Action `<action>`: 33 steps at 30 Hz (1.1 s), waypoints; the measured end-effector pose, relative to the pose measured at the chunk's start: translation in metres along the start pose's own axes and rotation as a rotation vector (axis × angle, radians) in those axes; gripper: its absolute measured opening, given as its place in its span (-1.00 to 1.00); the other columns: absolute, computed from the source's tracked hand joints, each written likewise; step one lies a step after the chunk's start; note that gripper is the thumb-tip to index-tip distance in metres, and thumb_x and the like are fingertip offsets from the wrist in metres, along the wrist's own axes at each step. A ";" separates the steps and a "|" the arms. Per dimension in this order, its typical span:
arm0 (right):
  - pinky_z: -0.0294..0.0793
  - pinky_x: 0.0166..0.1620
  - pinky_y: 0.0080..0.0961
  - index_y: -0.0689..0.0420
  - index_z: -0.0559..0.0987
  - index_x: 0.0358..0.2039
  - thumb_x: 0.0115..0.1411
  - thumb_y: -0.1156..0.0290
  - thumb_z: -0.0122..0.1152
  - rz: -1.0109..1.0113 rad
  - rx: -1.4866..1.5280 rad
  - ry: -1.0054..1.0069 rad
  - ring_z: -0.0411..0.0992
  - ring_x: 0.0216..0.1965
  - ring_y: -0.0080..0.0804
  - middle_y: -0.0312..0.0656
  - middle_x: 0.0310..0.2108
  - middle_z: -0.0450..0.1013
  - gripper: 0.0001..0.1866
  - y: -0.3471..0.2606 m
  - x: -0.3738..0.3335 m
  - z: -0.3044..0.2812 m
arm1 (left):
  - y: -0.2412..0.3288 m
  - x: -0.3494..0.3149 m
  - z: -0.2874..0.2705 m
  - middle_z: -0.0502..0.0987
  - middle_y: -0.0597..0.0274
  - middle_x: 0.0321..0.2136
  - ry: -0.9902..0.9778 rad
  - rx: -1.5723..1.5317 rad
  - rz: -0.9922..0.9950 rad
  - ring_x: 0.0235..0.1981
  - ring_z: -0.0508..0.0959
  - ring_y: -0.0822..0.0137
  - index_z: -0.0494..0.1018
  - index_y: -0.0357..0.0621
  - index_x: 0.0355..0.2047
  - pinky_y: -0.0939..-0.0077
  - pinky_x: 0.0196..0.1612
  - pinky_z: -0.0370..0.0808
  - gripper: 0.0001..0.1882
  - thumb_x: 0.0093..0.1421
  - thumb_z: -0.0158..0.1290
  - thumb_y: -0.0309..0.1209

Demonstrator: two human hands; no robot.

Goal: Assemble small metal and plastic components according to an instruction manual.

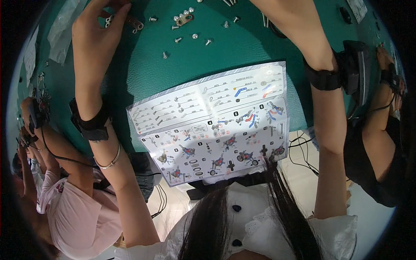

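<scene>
At the upper left my left hand is closed, thumb and fingers brought together at the top edge; what they pinch is cut off. A brownish metal strip with holes shows beside the thumb, and small silver ring-like parts show between thumb and palm. I cannot tell whether these are held or lie on the table. My right hand reaches past the top edge, so its fingers are hidden. Between the hands are a short metal link, silver balls and loose screws.
A printed assembly sheet with diagrams hangs over the near edge of the green table. Clear plastic bags lie at the left. Black bands wrap my wrists. Other people's arms flank me, and cables hang below.
</scene>
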State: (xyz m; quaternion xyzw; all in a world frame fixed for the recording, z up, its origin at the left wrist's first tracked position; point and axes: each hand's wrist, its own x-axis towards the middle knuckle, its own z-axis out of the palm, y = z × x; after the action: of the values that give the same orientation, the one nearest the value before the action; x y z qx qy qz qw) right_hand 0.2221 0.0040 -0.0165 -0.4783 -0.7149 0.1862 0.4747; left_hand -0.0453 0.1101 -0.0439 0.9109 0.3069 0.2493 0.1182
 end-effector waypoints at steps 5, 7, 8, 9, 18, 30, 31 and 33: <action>0.29 -0.43 -0.59 0.36 0.56 -0.35 0.20 0.54 0.14 -0.046 0.002 0.037 0.33 -0.51 -0.56 -0.18 -0.51 0.43 -0.88 0.021 0.001 0.005 | -0.001 0.001 0.001 0.64 0.33 -0.20 -0.003 0.008 0.017 -0.19 0.57 0.49 0.60 -0.01 -0.11 0.57 -0.12 0.44 -0.76 0.20 0.16 -0.48; 0.30 -0.43 -0.59 0.36 0.56 -0.35 0.21 0.54 0.14 -0.070 -0.004 0.048 0.34 -0.51 -0.55 -0.18 -0.51 0.43 -0.88 0.023 0.001 0.006 | 0.001 -0.001 0.000 0.64 0.32 -0.20 0.004 0.034 -0.005 -0.19 0.57 0.48 0.60 -0.02 -0.12 0.57 -0.10 0.43 -0.77 0.21 0.16 -0.48; 0.30 -0.43 -0.59 0.35 0.56 -0.35 0.21 0.54 0.14 -0.091 0.013 0.051 0.34 -0.51 -0.55 -0.18 -0.51 0.44 -0.88 0.027 0.002 0.007 | 0.001 -0.001 -0.001 0.64 0.32 -0.20 0.001 0.035 -0.006 -0.19 0.57 0.48 0.60 -0.02 -0.12 0.57 -0.10 0.43 -0.77 0.21 0.16 -0.48; 0.30 -0.43 -0.59 0.35 0.56 -0.35 0.21 0.53 0.14 -0.111 0.026 0.053 0.34 -0.51 -0.55 -0.18 -0.51 0.44 -0.88 0.027 0.003 0.008 | 0.001 0.000 -0.001 0.64 0.32 -0.20 -0.005 0.029 -0.028 -0.20 0.57 0.48 0.60 -0.03 -0.12 0.56 -0.09 0.44 -0.78 0.20 0.16 -0.48; 0.32 -0.44 -0.59 0.32 0.57 -0.36 0.21 0.53 0.15 -0.095 0.054 0.051 0.37 -0.51 -0.55 -0.19 -0.52 0.45 -0.89 0.027 0.002 0.008 | -0.001 0.000 -0.001 0.64 0.34 -0.21 -0.045 0.049 -0.023 -0.22 0.55 0.48 0.61 -0.05 -0.13 0.54 -0.07 0.43 -0.79 0.21 0.16 -0.47; 0.32 -0.42 -0.58 0.33 0.57 -0.35 0.20 0.53 0.15 -0.086 -0.039 0.096 0.38 -0.49 -0.52 -0.17 -0.51 0.48 -0.89 0.024 0.004 0.006 | 0.007 0.001 0.000 0.63 0.32 -0.22 -0.020 -0.004 -0.074 -0.26 0.54 0.47 0.61 -0.10 -0.15 0.57 -0.08 0.44 -0.80 0.22 0.13 -0.50; 0.32 -0.42 -0.58 0.33 0.57 -0.35 0.20 0.53 0.15 -0.093 -0.036 0.102 0.38 -0.49 -0.52 -0.17 -0.51 0.48 -0.89 0.023 0.005 0.007 | 0.007 0.001 -0.001 0.63 0.31 -0.23 0.004 0.029 -0.027 -0.28 0.54 0.47 0.60 -0.11 -0.15 0.57 -0.09 0.45 -0.81 0.21 0.13 -0.51; 0.33 -0.41 -0.56 0.33 0.56 -0.35 0.19 0.53 0.15 -0.106 0.006 0.140 0.39 -0.48 -0.51 -0.15 -0.51 0.48 -0.88 0.023 0.006 0.006 | 0.009 0.002 0.000 0.63 0.30 -0.24 -0.003 -0.022 -0.063 -0.28 0.54 0.47 0.60 -0.13 -0.16 0.57 -0.08 0.45 -0.81 0.21 0.13 -0.51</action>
State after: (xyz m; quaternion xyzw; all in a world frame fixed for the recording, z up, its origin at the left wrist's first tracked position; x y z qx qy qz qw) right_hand 0.2279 0.0211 -0.0325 -0.4505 -0.7037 0.1290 0.5340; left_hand -0.0393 0.1043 -0.0392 0.8997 0.3326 0.2476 0.1365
